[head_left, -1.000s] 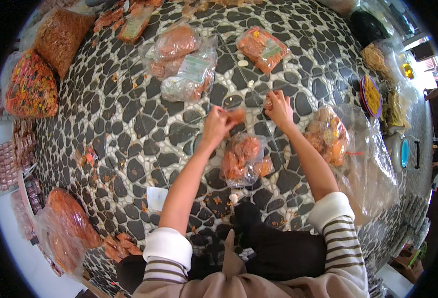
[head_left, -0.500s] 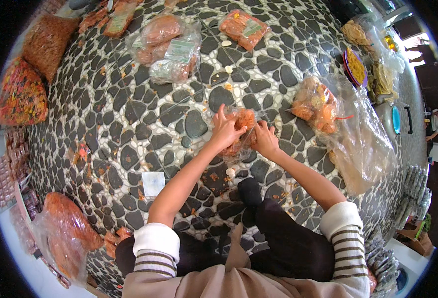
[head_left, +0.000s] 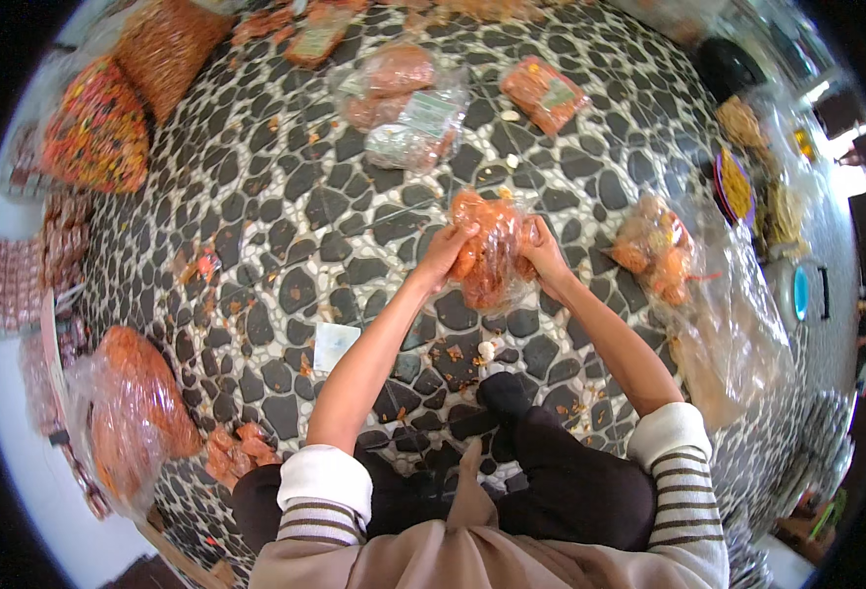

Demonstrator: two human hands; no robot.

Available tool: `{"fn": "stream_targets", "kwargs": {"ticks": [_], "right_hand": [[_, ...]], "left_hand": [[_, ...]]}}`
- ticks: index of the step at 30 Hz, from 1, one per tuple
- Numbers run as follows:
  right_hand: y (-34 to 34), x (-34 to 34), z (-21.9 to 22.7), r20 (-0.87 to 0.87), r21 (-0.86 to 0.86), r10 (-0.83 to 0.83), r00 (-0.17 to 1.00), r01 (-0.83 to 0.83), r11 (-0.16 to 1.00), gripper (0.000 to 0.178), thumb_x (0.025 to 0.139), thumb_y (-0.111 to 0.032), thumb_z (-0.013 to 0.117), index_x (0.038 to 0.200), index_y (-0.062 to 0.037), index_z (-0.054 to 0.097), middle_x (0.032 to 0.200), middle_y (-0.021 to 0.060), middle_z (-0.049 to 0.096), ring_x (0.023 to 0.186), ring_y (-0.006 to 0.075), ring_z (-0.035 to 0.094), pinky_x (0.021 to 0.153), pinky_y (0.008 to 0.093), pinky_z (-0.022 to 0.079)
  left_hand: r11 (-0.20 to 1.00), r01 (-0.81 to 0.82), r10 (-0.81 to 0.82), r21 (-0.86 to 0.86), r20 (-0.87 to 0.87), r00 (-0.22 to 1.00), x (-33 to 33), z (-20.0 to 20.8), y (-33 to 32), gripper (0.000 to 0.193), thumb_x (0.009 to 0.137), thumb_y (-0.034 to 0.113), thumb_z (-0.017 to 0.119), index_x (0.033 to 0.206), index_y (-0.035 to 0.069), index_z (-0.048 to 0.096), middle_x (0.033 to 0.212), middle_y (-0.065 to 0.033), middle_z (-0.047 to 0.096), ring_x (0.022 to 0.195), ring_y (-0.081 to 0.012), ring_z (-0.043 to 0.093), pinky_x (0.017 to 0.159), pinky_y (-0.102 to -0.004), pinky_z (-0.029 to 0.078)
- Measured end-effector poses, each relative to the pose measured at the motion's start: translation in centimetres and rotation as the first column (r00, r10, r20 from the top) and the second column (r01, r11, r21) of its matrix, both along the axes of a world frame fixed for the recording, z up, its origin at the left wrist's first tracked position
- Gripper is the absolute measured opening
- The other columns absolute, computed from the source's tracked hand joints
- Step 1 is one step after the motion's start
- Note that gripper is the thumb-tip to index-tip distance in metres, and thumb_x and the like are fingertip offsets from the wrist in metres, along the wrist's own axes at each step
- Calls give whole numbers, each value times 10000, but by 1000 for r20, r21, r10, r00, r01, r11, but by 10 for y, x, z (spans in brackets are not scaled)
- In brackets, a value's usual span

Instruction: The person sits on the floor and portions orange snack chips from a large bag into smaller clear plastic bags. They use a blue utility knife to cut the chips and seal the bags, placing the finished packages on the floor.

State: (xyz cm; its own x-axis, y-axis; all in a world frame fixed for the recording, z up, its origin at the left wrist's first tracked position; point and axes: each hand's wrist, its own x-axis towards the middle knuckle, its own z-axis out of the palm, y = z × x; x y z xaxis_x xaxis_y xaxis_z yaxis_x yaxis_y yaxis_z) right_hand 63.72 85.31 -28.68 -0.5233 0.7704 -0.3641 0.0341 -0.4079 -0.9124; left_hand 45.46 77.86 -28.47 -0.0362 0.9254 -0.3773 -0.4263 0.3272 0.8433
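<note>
Between my hands is a clear plastic bag (head_left: pixel 493 257) filled with orange pieces of food. My left hand (head_left: pixel 446 251) grips its left side, thumb on top. On the other side my right hand (head_left: pixel 545 255) closes round the bag's edge, its fingertips partly hidden by the plastic. To the right lies another bag of orange snacks (head_left: pixel 657 247), beside a large sheet-like clear plastic bag (head_left: pixel 732 334). Farther off are a big bag holding several smaller orange packs (head_left: pixel 404 108) and a single flat orange packet (head_left: pixel 543 93).
Crumbs are scattered on the stone-patterned floor (head_left: pixel 286 285). A white paper square (head_left: pixel 336 347) lies near my left forearm. Large sacks of snacks (head_left: pixel 96 126) stand at the far left, an orange-filled bag (head_left: pixel 143 393) nearer. A purple-rimmed bowl (head_left: pixel 734 187) sits at the far right.
Both hands have raised the bag off its earlier spot and now hold it from its two sides. My left fingers, earlier spread over it, have closed on it. The whole view has shifted.
</note>
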Motion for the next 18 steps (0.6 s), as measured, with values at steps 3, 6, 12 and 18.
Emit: {"fn": "stream_targets", "kwargs": {"ticks": [3, 6, 12, 18], "right_hand": [[1, -53, 28, -302, -204, 35, 953, -100, 974, 490, 759, 5, 580, 1182, -135, 375, 904, -9, 532, 788, 91, 533, 655, 232, 455], [-5, -112, 49, -336, -152, 266, 903, -331, 931, 590, 771, -8, 585, 1266, -153, 297, 931, -5, 527, 783, 83, 529, 647, 218, 451], [-80, -230, 63, -428, -173, 571, 701, -684, 709, 679, 778, -39, 598, 1338, -157, 233, 991, 27, 534, 842, 96, 540, 730, 248, 476], [-201, -282, 46, -400, -225, 803, 441, -897, 380, 527, 815, -104, 586, 1271, -136, 326, 978, 14, 530, 852, 91, 542, 726, 252, 478]], "left_hand": [[977, -211, 199, 26, 239, 950, -35, 20, -21, 519, 829, 374, 567, 1188, 30, 419, 1085, -76, 531, 975, -153, 533, 840, -302, 461], [890, -456, 439, 18, 243, 865, -76, 37, -57, 528, 816, 386, 577, 1172, 22, 437, 1051, -78, 549, 950, -163, 549, 843, -303, 463], [557, -829, 785, 40, 300, 542, -126, 67, -171, 501, 831, 398, 542, 1177, 48, 447, 1084, -77, 564, 994, -207, 554, 893, -344, 447], [359, -933, 909, -32, 239, 341, -123, 76, -309, 468, 837, 410, 512, 1149, 64, 471, 1062, -80, 578, 954, -220, 577, 882, -371, 454]]}}
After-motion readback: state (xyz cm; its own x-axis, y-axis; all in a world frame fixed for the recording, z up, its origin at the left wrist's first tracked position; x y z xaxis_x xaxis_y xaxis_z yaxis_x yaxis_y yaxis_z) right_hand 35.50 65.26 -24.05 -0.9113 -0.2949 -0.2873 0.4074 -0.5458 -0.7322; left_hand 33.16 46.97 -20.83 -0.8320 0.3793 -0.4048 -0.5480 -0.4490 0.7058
